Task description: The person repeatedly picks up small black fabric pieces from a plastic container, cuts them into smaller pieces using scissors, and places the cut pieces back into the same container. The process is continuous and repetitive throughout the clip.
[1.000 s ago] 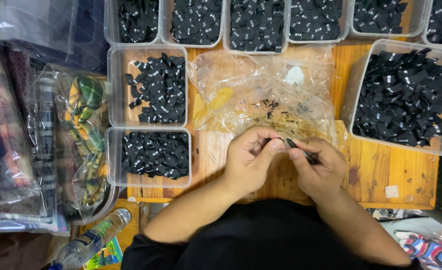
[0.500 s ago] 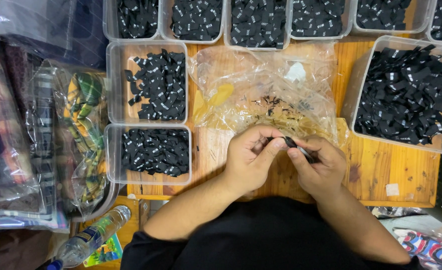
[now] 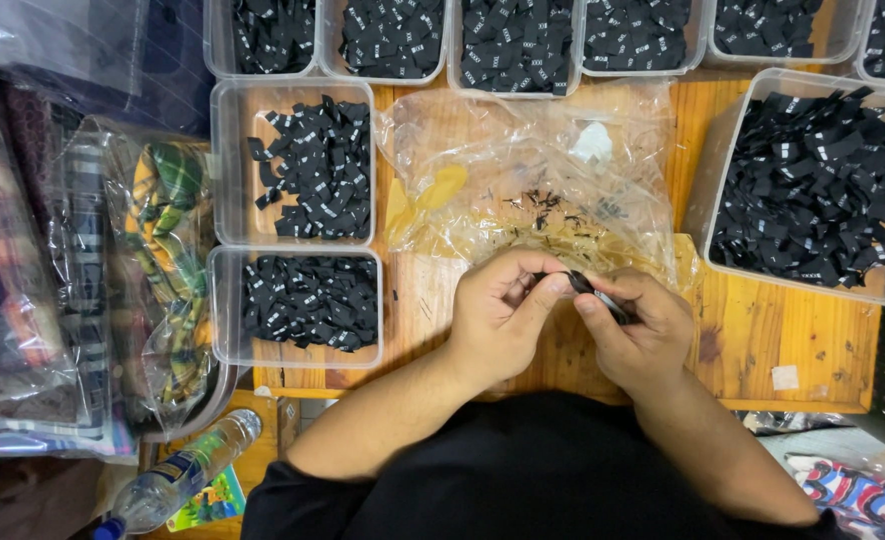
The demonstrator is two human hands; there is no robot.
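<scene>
Head view: left hand (image 3: 503, 315), right hand (image 3: 643, 335) half-hide small black piece (image 3: 595, 293).

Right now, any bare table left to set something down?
Bare wood shows right of the right hand, below the big tub of black tags, and in a thin strip between the left hand and the lower-left tub. The plastic bag and tubs crowd everywhere else.
</scene>
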